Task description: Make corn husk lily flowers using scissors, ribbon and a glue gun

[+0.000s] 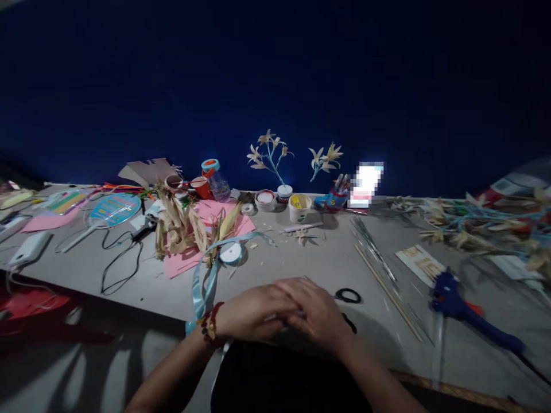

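Note:
My left hand [253, 310], with red beaded bracelets at the wrist, meets my right hand [316, 312] at the table's front edge. Both are closed, fingers pressed together and overlapping. Whatever may lie between them is hidden. Just beyond the right hand show the black handle loops of scissors [348, 296], partly covered by that hand. Light blue ribbon [198, 292] trails from its white spool [231, 252] down beside the left wrist. Farther back, a loose pale husk flower [302, 236] lies on the table.
Dried corn husks [176, 229] lie on pink paper [185, 265] at left. Husk flowers on blue stems [271, 155] stand in a small jar [284, 193]. To the right are wires [374, 249], a wooden stick [387, 291] and a blue glue gun [469, 312] with a cord.

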A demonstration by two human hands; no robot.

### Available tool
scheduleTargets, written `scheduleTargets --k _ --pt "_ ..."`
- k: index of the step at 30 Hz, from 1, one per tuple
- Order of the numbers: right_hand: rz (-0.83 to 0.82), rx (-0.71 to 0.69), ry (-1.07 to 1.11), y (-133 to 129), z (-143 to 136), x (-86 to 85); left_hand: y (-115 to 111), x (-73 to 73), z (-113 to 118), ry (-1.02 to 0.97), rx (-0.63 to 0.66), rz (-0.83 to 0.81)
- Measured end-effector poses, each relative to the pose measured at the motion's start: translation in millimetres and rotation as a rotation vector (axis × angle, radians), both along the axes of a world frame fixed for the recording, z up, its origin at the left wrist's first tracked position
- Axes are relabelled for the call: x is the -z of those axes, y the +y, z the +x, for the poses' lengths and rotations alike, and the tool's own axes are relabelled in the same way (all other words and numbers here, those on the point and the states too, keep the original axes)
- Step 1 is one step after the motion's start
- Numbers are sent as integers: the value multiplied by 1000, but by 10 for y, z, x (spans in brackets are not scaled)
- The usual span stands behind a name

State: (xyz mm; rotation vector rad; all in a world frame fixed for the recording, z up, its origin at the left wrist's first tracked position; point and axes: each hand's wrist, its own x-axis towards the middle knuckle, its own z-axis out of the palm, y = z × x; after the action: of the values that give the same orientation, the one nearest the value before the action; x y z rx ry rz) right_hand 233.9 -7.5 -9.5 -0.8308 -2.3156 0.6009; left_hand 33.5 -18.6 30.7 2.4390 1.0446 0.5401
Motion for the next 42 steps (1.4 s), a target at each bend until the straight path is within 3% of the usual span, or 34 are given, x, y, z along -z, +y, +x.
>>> scheduleTargets --k 1,3,5,7,11,15,19,23,28,32,35,38,42 --pt "-11 121 -9 26 73 50 36 -15 -106 -56 41 6" --pt "-21 293 -26 69 256 137 140 -13 -351 -187 -139 112" --pt "-21 347 -32 109 427 179 255 27 -552 -153 -343 242" --pt "4 360 -79 197 550 170 343 76 -624 -122 -403 304" --pt "-9 527 -438 650 672 118 366 130 -358 -149 -375 351" --pt "-37 676 -525 1180 711 165 259 167 29 -130 -314 371" --pt "-62 723 -571 1381 687 276 150 238 152 -177 -327 356" --pt "-82 729 -566 1356 701 315 82 295 117 -204 -356 328" --pt "-87 734 -498 1123 784 109 82 311 134 -223 -364 337" --pt "-124 568 -417 722 724 -78 120 290 261 -212 -330 363" --pt "-141 444 -428 491 600 -81 154 296 374 -182 -281 366" --pt "-89 529 -534 455 540 11 167 343 415 -158 -259 342" --pt "-28 682 -640 633 615 112 131 435 324 -149 -276 310"
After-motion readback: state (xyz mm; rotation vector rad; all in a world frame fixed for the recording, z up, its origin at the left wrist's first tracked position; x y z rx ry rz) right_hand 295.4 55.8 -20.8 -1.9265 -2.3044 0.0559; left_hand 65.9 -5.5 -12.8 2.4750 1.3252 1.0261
